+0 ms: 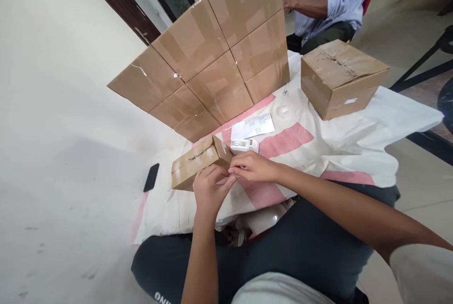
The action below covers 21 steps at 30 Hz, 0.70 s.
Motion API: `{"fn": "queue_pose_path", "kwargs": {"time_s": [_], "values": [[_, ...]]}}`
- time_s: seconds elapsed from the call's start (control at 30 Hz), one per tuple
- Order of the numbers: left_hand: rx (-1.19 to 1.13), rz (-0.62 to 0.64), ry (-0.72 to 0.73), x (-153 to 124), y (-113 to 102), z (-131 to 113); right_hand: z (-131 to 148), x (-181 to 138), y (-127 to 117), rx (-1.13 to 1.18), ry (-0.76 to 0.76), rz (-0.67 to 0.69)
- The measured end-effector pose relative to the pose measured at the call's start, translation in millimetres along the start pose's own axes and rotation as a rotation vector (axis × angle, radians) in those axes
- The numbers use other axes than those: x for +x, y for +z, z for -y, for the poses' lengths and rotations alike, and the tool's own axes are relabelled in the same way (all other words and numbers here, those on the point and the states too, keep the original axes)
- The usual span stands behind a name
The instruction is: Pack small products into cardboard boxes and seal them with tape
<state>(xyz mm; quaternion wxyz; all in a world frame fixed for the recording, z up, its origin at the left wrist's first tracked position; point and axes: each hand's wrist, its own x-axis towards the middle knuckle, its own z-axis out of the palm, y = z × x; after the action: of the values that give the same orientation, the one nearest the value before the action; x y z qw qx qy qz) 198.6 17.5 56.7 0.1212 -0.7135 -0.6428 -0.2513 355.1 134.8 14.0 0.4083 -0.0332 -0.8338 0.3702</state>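
Left hand (210, 188) is curled closed against the near side of the small box (198, 162), apparently bracing it on the cloth (311, 148). Right hand (253, 167), fingertips pinched narrow, works at the box's end corner; anything pinched there is too small to tell. Tape dispenser (244, 145) lies just beyond the right hand, seemingly kept within reach.

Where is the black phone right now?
In the head view, the black phone lies at the left edge of the white cloth, just left of the small cardboard box that the left hand and right hand touch.
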Motion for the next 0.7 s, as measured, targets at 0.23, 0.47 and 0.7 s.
{"fn": "queue_pose_path", "kwargs": {"time_s": [0.23,0.47,0.7], "values": [[-0.08,0.015,-0.04,-5,3,3,-1,1,-4,0.132,0.074,0.098],[-0.21,0.035,-0.109,-12,5,8,-1,4,-5,0.349,0.287,0.242],[-0.003,-0.396,-0.306,-23,1,56,-30,2,16,0.097,0.475,-0.161]]}}
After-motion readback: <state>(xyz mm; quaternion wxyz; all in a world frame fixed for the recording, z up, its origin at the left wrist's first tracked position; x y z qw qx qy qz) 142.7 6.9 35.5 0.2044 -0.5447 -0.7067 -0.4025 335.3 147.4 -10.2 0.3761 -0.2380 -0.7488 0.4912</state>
